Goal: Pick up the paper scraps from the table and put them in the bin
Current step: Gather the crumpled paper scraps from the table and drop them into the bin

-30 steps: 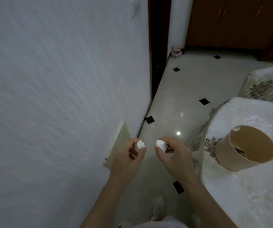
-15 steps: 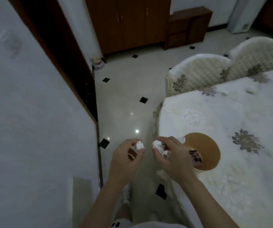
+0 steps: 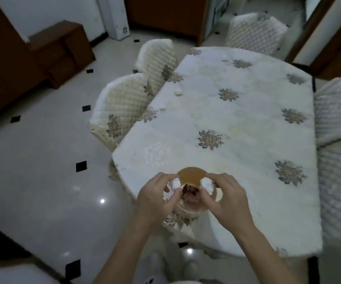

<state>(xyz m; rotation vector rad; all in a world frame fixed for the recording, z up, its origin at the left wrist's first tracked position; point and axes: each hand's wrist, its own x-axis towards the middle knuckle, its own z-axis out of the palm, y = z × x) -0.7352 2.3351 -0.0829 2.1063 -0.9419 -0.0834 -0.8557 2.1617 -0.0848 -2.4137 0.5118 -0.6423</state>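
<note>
Paper scraps (image 3: 174,183) above bin (image 3: 190,177)

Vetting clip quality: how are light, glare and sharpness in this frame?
Head view: dim, cool light; lamp glare spots on the glossy floor; wide-angle bowing at the table edges; the left hand and right hand pinching scraps look slightly soft, corners smeared.

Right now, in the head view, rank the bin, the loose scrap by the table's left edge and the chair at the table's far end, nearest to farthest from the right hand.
1. Bin: partly under the right hand, at the near edge of the table.
2. Loose scrap: midway up the table's left edge.
3. Far chair: beyond the table's far end.
</note>
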